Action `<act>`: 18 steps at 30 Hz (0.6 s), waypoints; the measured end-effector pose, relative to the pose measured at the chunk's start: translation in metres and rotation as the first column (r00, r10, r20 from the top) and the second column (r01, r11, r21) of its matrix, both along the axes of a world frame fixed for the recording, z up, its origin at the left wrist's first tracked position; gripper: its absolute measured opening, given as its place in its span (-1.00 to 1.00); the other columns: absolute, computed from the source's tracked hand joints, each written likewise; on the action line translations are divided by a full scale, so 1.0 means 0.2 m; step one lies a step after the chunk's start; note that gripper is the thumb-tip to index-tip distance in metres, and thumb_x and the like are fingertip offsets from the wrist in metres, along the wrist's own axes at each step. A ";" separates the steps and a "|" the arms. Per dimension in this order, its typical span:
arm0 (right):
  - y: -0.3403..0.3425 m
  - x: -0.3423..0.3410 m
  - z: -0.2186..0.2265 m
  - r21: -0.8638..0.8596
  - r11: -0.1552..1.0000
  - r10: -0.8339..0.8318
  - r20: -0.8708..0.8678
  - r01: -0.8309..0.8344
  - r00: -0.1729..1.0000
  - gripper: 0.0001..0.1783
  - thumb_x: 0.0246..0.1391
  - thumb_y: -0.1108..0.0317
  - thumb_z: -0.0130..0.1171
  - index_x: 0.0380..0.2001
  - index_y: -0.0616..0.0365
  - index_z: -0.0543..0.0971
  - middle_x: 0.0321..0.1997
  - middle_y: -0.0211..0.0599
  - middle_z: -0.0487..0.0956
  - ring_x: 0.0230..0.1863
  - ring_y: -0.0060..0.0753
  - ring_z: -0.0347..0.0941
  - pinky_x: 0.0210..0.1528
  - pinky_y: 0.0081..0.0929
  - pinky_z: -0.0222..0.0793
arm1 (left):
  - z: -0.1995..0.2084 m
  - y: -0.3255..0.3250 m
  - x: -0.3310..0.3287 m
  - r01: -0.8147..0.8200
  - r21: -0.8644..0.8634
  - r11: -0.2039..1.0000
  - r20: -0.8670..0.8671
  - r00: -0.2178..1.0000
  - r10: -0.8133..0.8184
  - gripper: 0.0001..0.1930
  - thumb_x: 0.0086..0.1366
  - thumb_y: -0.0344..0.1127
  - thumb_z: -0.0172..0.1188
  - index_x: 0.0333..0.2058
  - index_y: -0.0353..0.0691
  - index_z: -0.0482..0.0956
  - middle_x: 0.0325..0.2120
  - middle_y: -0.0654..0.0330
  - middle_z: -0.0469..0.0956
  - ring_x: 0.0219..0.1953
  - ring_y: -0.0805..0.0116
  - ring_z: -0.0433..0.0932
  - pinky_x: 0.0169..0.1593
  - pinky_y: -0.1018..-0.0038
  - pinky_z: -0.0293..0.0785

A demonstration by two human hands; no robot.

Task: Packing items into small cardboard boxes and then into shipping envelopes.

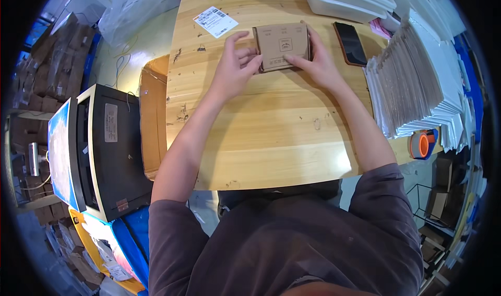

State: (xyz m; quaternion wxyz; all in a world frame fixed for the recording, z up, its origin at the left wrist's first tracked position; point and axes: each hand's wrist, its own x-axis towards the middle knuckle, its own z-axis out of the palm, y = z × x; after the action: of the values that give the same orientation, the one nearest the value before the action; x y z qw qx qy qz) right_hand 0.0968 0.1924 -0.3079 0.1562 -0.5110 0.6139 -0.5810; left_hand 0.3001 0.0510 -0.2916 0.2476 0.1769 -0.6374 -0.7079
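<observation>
The box [285, 46] lies longer left to right. The right hand [319, 63] grips its right end; the left hand [236, 65], loosely open, touches its left.

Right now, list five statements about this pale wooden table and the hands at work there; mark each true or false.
1. The bare left hand and bare right hand flank the small brown cardboard box. True.
2. The white rectangular paper label lies left of the box. True.
3. The label touches the box. False: a gap separates them.
4. The flat, black-screened phone lies right of the box. True.
5. The right hand grips the phone. False: its thumb rests on the box.
</observation>
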 end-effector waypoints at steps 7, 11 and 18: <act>0.07 0.17 0.18 0.153 0.983 0.026 0.441 -0.103 0.897 -0.22 0.20 0.48 0.32 0.44 0.19 0.25 0.24 0.04 0.48 0.14 -0.33 0.45 0.20 -0.41 0.39 | 0.08 0.08 0.04 -0.130 -0.903 0.410 -0.060 0.982 0.178 -0.27 0.28 -0.31 0.31 0.38 -0.23 0.22 0.35 -0.12 0.29 0.28 -0.06 0.38 0.27 0.19 0.40; 0.07 0.25 0.14 0.151 0.983 0.000 0.566 -0.103 0.824 -0.24 0.23 0.38 0.32 0.43 0.25 0.25 0.14 -0.04 0.55 0.05 -0.38 0.49 0.10 -0.53 0.43 | 0.10 0.11 0.06 0.088 -0.978 0.191 0.117 0.982 0.147 -0.23 0.29 -0.30 0.28 0.44 -0.16 0.17 0.40 -0.15 0.20 0.36 -0.02 0.27 0.33 0.19 0.32; 0.03 0.24 0.07 -0.104 0.982 0.186 0.645 -0.157 0.741 -0.37 0.34 0.39 0.18 0.42 0.10 0.29 0.12 -0.19 0.57 -0.01 -0.43 0.50 0.04 -0.56 0.43 | 0.15 0.01 0.11 0.044 -0.757 0.652 0.139 0.986 0.095 -0.34 0.41 -0.09 0.10 0.40 -0.23 0.23 0.36 -0.07 0.28 0.20 -0.05 0.43 0.27 0.18 0.40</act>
State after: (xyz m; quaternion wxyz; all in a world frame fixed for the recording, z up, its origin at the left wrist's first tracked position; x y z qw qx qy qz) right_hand 0.1444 0.1976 -0.2932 0.4018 -0.3342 0.4589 -0.7185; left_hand 0.3214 0.0538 -0.2624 0.2549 0.1249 -0.8901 -0.3566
